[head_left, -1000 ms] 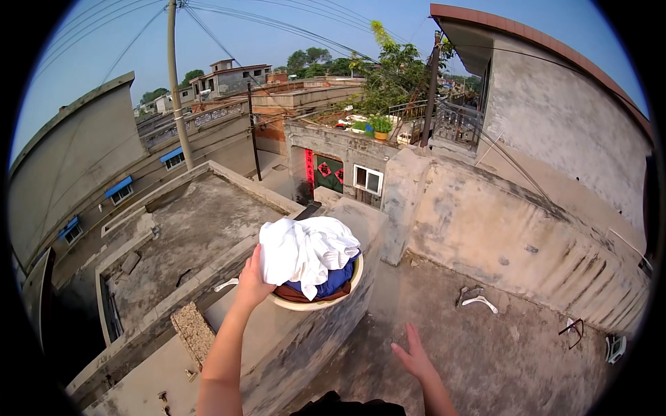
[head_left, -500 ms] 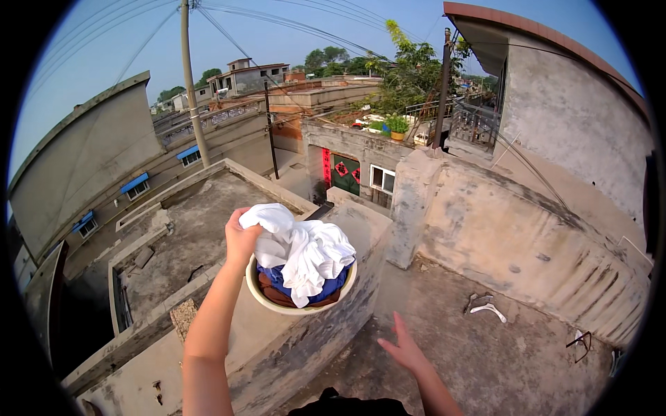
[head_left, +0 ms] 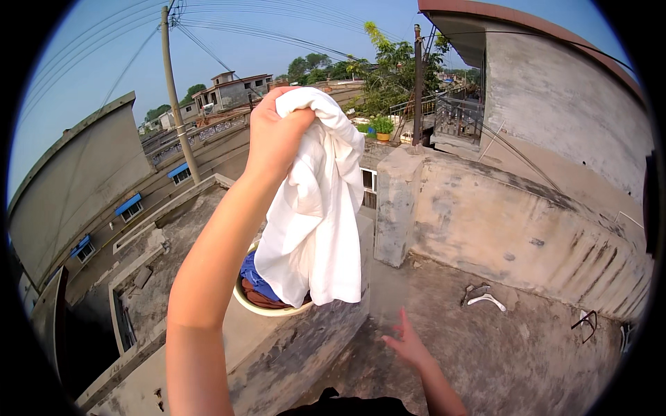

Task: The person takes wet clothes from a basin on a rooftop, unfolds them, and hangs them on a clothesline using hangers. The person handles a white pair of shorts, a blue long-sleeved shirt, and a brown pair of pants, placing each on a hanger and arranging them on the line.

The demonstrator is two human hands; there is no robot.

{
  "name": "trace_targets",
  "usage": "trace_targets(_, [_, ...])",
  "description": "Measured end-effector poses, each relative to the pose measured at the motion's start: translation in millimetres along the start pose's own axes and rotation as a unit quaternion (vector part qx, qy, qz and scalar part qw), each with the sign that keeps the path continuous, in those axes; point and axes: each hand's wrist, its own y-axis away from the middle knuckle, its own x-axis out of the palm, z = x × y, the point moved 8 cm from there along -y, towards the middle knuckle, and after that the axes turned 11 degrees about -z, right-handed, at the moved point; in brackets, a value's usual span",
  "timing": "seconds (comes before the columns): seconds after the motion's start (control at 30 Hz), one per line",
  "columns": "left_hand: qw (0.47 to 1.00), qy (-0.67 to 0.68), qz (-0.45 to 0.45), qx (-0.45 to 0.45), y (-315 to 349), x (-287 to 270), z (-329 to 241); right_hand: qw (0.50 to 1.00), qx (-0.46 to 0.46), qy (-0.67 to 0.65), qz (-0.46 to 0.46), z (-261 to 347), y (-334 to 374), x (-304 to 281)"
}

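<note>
Raised in front of me, my left hand (head_left: 277, 132) is closed on a bunched edge of a white cloth garment (head_left: 316, 215), which hangs down in folds. Its exact kind cannot be made out. Behind and below it, a cream basin (head_left: 267, 310) stands on the top of a concrete wall, partly hidden by the hanging cloth. Blue cloth (head_left: 257, 276) and brown cloth (head_left: 258, 297) lie in the basin. Lower right, my right hand (head_left: 408, 343) is held over the floor with its fingers apart and nothing in it.
A concrete parapet (head_left: 499, 215) runs along the right side. On the rooftop floor lie a white hanger (head_left: 487, 301) and a dark hanger (head_left: 586, 324). Left of the wall is a lower roof (head_left: 184, 239). A utility pole (head_left: 177, 97) and overhead wires stand beyond.
My left hand has lifted the white garment up out of the basin, and it now hangs unfolded. The blue and brown cloths stay in the basin. My right hand remains low and empty.
</note>
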Motion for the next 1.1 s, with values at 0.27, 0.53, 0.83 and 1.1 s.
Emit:
trace_targets(0.27, [0.975, 0.105, 0.186, -0.06, 67.6, 115.8, -49.8, 0.919, 0.118, -0.327, -0.184, -26.7, 34.2, -91.6])
trace_targets(0.53, [0.917, 0.109, 0.36, -0.133, 152.7, 166.1, -10.6, 0.814, 0.011, -0.525, -0.25, -49.4, 121.7, -207.9])
trace_targets(0.83, [0.827, 0.177, 0.527, -0.082, 240.5, 174.5, -12.9, 0.726, -0.068, -0.459, -0.508, -27.2, 310.5, -218.9])
trace_targets(1.1, [0.702, 0.174, 0.69, -0.024, 409.2, 146.2, 36.3, 0.728, -0.075, -0.219, -0.645, 111.6, 464.2, -200.0])
